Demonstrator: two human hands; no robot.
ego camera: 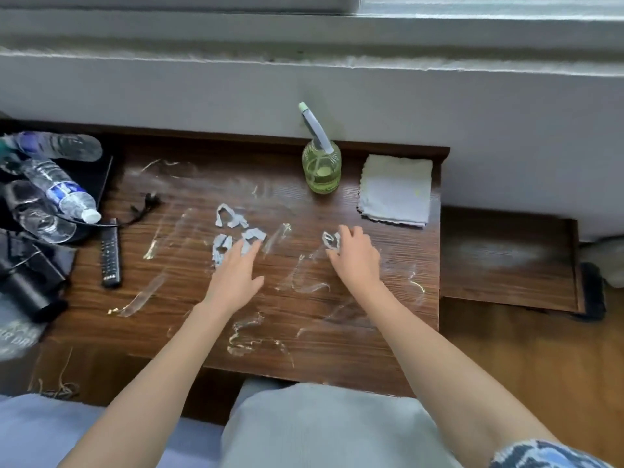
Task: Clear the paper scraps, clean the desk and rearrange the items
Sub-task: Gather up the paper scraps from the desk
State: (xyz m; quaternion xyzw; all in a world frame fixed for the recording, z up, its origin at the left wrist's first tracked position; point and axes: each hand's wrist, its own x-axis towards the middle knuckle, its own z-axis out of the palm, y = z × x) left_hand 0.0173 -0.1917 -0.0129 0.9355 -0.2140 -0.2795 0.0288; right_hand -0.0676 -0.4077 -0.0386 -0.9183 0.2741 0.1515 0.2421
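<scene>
Overhead, the wooden table (189, 319) shows dark brown grain streaked all over with whitish smears and glossy dried marks. It stands against a pale wall under a window sill (304, 62), and a lower wooden ledge (506, 261) sits just beside its right end, dusty in the middle. Wood flooring (526, 359) shows to the right below it.

Near the table's back edge stands a spray bottle (320, 170), upright, holding yellow-green liquid that seems to fill roughly the lower part, though the glare makes the level hard to judge. Just to its right lies a folded white cloth (396, 190). At the left end, clear water bottles (60, 190) lie tipped over on dark items, one with a blue label and white cap; whether they hold water cannot be told. A black remote control (110, 255) lies beside them, with a thin black cable (141, 211) near its far end.

Grey paper scraps (233, 221) are clustered at the table's centre. The left hand (233, 275) lies flat with fingers spread, its tips touching the nearest scraps, its grip apart and holding nothing. The right hand (354, 255) is curled, its grip pinched on a small torn scrap (329, 238) well apart from the main cluster. Grey trousers (324, 427) fill the bottom of the view.
</scene>
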